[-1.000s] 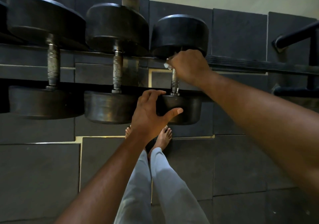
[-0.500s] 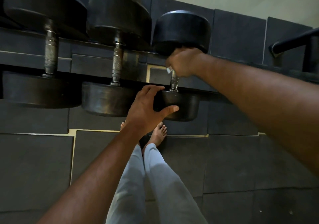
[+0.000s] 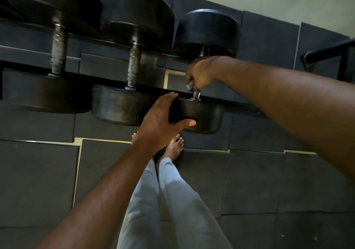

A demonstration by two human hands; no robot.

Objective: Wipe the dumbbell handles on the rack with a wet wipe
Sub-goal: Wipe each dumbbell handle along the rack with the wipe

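The rightmost dumbbell (image 3: 206,37) sits across the rack rail (image 3: 230,102), and I see its handle (image 3: 196,93) almost wholly covered by my right hand (image 3: 199,74), fingers curled round it with a bit of pale wet wipe (image 3: 187,87) showing at the knuckles. My left hand (image 3: 163,120) rests on the near weight head (image 3: 205,116), fingers straight, thumb spread beneath. Two larger dumbbells (image 3: 132,56) lie to the left; bare feet (image 3: 175,147) stand on dark floor mats (image 3: 249,181).
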